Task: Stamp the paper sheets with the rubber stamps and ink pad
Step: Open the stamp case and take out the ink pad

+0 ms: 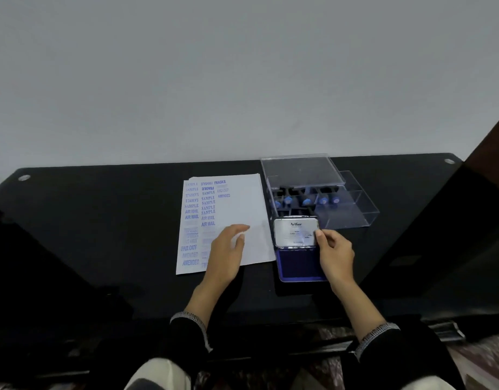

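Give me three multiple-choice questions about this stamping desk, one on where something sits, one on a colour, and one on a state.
1. Where is the clear stamp box?
A. Behind the ink pad
B. On the paper sheets
C. Left of the sheets

2. What colour are the stamped words?
A. Red
B. Blue
C. Green

3. The ink pad's lid is:
A. Shut flat
B. Missing
C. Raised open

Key: 1 A, the box sits farther back on the table. 2 B, SAMPLE and AIR MAIL show in blue. 3 C, the right hand pinches the upright lid's edge while the left hand is over the sheets.
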`<state>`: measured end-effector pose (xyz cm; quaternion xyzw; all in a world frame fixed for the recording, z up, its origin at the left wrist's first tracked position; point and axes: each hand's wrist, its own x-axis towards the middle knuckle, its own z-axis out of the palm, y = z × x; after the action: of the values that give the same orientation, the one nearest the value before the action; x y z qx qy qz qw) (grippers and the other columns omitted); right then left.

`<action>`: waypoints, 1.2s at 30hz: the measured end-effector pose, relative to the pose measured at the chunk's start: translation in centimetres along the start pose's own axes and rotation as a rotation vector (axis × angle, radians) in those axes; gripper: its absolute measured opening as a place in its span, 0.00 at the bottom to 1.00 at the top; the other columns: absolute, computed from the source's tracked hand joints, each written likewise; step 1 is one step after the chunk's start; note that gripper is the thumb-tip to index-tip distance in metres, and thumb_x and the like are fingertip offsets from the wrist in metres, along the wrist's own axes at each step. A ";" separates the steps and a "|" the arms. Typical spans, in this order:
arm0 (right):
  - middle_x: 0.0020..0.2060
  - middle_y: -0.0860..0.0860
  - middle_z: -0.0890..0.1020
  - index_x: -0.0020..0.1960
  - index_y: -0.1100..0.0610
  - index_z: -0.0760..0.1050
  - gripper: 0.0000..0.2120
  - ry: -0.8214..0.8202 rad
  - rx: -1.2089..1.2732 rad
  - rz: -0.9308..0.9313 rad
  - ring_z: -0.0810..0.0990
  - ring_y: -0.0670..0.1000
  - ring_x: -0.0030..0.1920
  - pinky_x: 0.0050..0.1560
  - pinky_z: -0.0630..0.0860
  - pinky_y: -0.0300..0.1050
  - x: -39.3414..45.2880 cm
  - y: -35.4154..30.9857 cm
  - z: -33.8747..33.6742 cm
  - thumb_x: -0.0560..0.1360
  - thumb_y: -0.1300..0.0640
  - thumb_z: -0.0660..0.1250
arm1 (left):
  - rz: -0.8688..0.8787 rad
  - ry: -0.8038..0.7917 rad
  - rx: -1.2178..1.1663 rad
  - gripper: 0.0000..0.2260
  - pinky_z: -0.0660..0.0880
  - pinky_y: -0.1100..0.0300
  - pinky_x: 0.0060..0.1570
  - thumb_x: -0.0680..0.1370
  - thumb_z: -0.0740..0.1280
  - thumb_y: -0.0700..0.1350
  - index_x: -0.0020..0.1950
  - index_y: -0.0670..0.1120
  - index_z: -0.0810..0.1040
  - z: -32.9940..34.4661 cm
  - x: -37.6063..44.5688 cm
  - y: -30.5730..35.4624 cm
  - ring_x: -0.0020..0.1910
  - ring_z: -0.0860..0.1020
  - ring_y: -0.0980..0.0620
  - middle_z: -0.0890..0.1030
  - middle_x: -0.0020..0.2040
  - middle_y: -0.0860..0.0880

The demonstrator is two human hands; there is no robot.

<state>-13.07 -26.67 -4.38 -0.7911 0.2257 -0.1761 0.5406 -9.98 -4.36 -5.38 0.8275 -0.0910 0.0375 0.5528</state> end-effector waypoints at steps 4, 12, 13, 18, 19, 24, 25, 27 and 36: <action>0.41 0.51 0.82 0.50 0.58 0.82 0.09 0.058 -0.089 0.014 0.77 0.47 0.44 0.45 0.66 0.38 -0.1 0.8 -2.6 0.79 0.56 0.65 | 0.158 -0.083 0.414 0.14 0.48 0.62 0.73 0.83 0.60 0.46 0.67 0.50 0.74 1.4 -0.7 -1.4 0.75 0.60 0.54 0.72 0.70 0.54; 0.40 0.53 0.83 0.49 0.59 0.83 0.11 0.073 -0.206 -0.006 0.75 0.48 0.41 0.39 0.61 0.38 0.0 1.6 -4.0 0.79 0.57 0.63 | 0.160 -0.099 0.648 0.19 0.43 0.52 0.76 0.83 0.55 0.53 0.73 0.51 0.68 2.0 -1.4 -1.6 0.78 0.53 0.53 0.65 0.76 0.54; 0.38 0.53 0.82 0.47 0.58 0.83 0.11 0.070 -0.217 -0.004 0.75 0.49 0.40 0.37 0.61 0.38 0.1 1.6 -3.8 0.79 0.57 0.63 | 0.156 -0.100 0.648 0.19 0.43 0.52 0.76 0.83 0.55 0.53 0.74 0.51 0.68 2.1 -1.5 -1.6 0.78 0.53 0.53 0.64 0.76 0.54; 0.32 0.52 0.79 0.39 0.58 0.81 0.14 0.094 -0.299 0.021 0.72 0.47 0.33 0.33 0.61 0.38 0.6 1.7 -3.1 0.79 0.58 0.61 | 0.139 -0.107 0.632 0.20 0.45 0.53 0.76 0.83 0.55 0.54 0.74 0.52 0.67 2.2 -1.8 -1.6 0.78 0.54 0.54 0.64 0.76 0.54; 0.33 0.52 0.79 0.41 0.59 0.81 0.14 0.098 -0.321 0.022 0.72 0.46 0.33 0.34 0.63 0.39 0.5 1.7 -2.9 0.80 0.58 0.61 | 0.138 -0.108 0.634 0.20 0.45 0.54 0.76 0.83 0.55 0.54 0.74 0.52 0.67 2.2 -1.8 -1.6 0.78 0.54 0.54 0.63 0.76 0.54; 0.37 0.54 0.82 0.46 0.60 0.82 0.12 0.108 -0.374 -0.002 0.78 0.52 0.37 0.37 0.68 0.40 0.5 2.0 -2.1 0.79 0.57 0.63 | 0.142 -0.102 0.626 0.19 0.45 0.53 0.76 0.83 0.55 0.53 0.74 0.51 0.67 2.1 -1.8 -1.6 0.78 0.55 0.54 0.64 0.76 0.54; 0.38 0.54 0.83 0.48 0.60 0.83 0.11 0.112 -0.377 -0.008 0.79 0.53 0.39 0.38 0.69 0.40 0.5 2.0 -2.0 0.79 0.57 0.63 | 0.141 -0.104 0.627 0.19 0.45 0.54 0.76 0.84 0.55 0.53 0.74 0.52 0.67 2.1 -1.8 -1.6 0.78 0.55 0.54 0.64 0.76 0.54; 0.42 0.55 0.84 0.50 0.59 0.83 0.09 0.107 -0.387 -0.013 0.80 0.54 0.42 0.40 0.70 0.40 0.5 2.0 -1.8 0.78 0.57 0.65 | 0.140 -0.108 0.632 0.19 0.45 0.54 0.76 0.84 0.54 0.53 0.75 0.52 0.66 2.1 -1.8 -1.7 0.78 0.55 0.54 0.63 0.76 0.54; 0.47 0.54 0.83 0.52 0.56 0.81 0.08 0.074 -0.520 -0.028 0.80 0.56 0.46 0.40 0.70 0.43 0.8 1.7 -2.0 0.78 0.54 0.65 | 0.138 -0.103 0.628 0.19 0.44 0.56 0.75 0.84 0.54 0.53 0.75 0.53 0.66 2.1 -1.7 -1.7 0.77 0.54 0.55 0.63 0.76 0.55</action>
<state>-13.73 -29.16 -5.20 -0.8995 0.2723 -0.1485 0.3079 -11.41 -5.45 -8.05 0.9502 -0.1590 0.0591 0.2614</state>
